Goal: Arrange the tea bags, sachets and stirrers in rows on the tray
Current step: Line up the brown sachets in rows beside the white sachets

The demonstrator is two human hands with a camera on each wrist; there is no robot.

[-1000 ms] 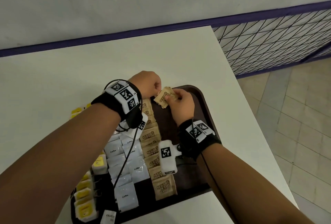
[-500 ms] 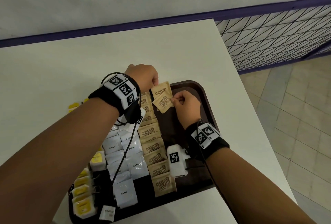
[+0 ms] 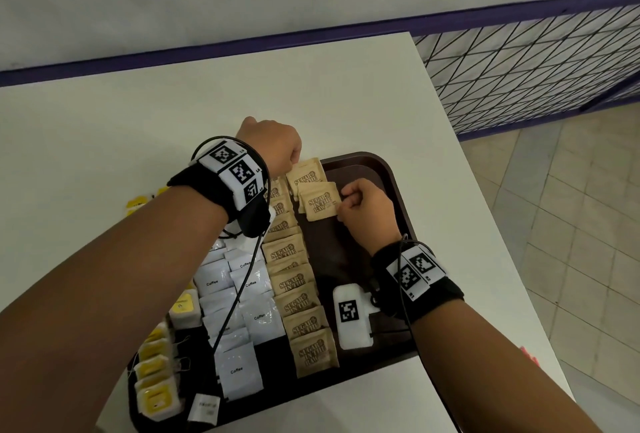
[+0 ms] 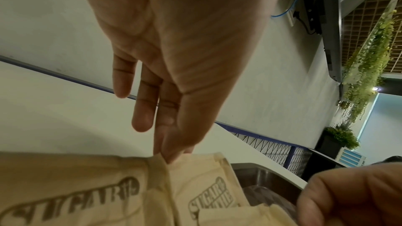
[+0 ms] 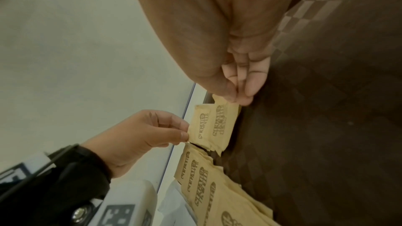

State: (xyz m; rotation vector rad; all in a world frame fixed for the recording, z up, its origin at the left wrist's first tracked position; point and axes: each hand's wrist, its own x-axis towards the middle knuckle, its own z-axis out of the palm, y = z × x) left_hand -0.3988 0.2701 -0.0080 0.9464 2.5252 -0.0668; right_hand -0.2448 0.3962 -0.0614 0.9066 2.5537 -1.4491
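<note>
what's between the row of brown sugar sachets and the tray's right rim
In the head view, bare dark tray floor, crossed by the right hand pinching a sugar sachet and its white wrist camera.

- The right part of the dark tray (image 3: pixel 391 190) is bare, so a hand can go there.
- A row of brown sugar packets (image 3: pixel 294 283) fills the middle.
- White coffee packets (image 3: pixel 242 294) and yellow tea bags (image 3: pixel 156 380) fill the left part.
- Both hands, left hand (image 3: pixel 273 145) and right hand (image 3: pixel 367 211), block the far end of the tray.
- The white table (image 3: pixel 138 121) past the tray is open.
</note>
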